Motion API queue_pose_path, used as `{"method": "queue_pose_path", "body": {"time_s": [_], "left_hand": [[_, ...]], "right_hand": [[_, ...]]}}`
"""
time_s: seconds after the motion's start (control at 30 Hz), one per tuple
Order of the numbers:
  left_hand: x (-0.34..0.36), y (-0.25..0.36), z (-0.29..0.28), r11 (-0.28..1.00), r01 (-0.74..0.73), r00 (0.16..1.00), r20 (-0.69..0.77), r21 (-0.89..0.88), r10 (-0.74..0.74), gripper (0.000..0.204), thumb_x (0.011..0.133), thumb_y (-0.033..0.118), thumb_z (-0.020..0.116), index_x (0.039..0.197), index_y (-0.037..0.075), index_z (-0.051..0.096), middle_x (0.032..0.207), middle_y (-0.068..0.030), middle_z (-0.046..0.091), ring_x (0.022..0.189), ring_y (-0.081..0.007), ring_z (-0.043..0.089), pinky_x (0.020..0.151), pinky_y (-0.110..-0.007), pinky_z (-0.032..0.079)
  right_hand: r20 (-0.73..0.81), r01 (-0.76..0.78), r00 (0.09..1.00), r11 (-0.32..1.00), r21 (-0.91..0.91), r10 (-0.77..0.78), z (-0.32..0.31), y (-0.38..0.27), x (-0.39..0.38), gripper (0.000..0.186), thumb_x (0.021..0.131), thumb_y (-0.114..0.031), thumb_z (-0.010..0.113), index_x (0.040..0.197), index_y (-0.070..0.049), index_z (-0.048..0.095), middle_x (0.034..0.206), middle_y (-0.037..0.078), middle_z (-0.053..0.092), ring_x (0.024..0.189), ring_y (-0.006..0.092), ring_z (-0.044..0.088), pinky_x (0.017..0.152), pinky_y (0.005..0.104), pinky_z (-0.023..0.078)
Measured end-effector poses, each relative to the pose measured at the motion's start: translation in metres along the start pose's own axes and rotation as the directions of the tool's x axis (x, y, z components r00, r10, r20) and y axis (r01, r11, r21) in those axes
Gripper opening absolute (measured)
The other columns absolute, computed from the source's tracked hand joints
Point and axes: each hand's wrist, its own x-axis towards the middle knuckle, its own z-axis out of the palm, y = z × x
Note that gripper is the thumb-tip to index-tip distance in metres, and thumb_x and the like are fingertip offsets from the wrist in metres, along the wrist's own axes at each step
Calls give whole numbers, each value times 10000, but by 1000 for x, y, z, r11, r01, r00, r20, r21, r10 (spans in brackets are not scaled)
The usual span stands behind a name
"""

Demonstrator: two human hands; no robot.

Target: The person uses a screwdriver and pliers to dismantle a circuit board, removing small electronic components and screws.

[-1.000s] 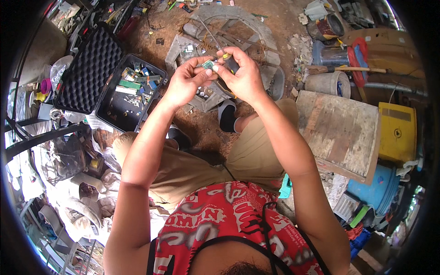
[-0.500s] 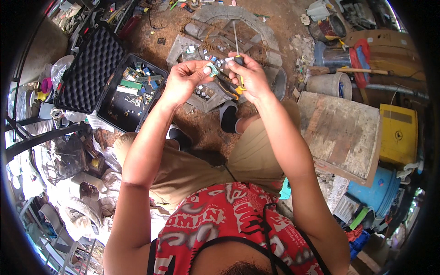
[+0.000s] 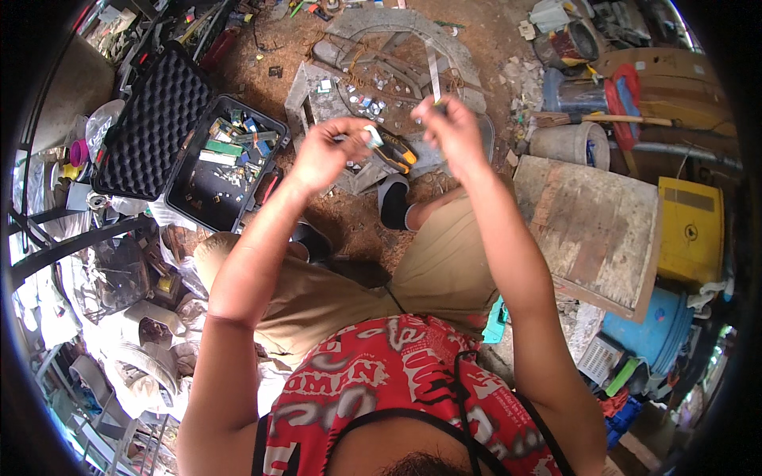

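My left hand (image 3: 324, 156) pinches a small greenish circuit board piece (image 3: 374, 137) between thumb and fingers. To the right, my right hand (image 3: 455, 135) is closed round the handle of a screwdriver, whose bright shaft (image 3: 433, 70) points away from me. The hands are apart, and the shaft does not touch the piece. Just beyond and between them, pliers with black and yellow handles (image 3: 400, 154) lie on a broken grey slab (image 3: 305, 87). Several small chips and bits (image 3: 367, 103) are scattered on that slab.
At left lies an open black case (image 3: 208, 208) with circuit boards (image 3: 222, 148) and small parts, its foam-lined lid (image 3: 151, 119) folded back. A wooden board (image 3: 591, 226), a pale bucket (image 3: 567, 147), a yellow box (image 3: 690, 230) and a blue tub (image 3: 655, 329) stand at right.
My right hand has moved right and away from the left with the screwdriver. My left hand has shifted slightly nearer to me, still holding the board piece.
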Motion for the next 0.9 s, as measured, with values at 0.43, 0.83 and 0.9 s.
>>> {"method": "queue_pose_path", "body": {"time_s": [0.43,0.83,0.9], "left_hand": [[-3,-15,63,960,-35,984,161,-276,82,240,954,149,613,1143,2,622,973,-81,694,900,-155,662,840,-299,534],[45,-19,-51,902,-241,822,-418,358,386,234,956,215,635,986,-7,705,819,-36,694,759,-79,617,706,-235,499],[50,-15,-59,906,-200,794,-480,373,373,310,962,273,620,1001,-23,703,819,-65,710,748,-96,636,703,-248,499]], "right_hand": [[41,115,992,992,61,-117,-53,-1,-50,270,851,-92,713,1100,-70,610,803,-16,613,627,50,566,499,192,426],[-598,-66,781,976,208,180,-241,117,-31,267,880,-107,684,1136,-64,625,936,38,677,640,109,586,528,236,431],[-579,-5,804,976,218,133,-226,101,-49,289,907,-151,674,1172,-60,603,982,60,676,686,104,583,554,233,439]]}}
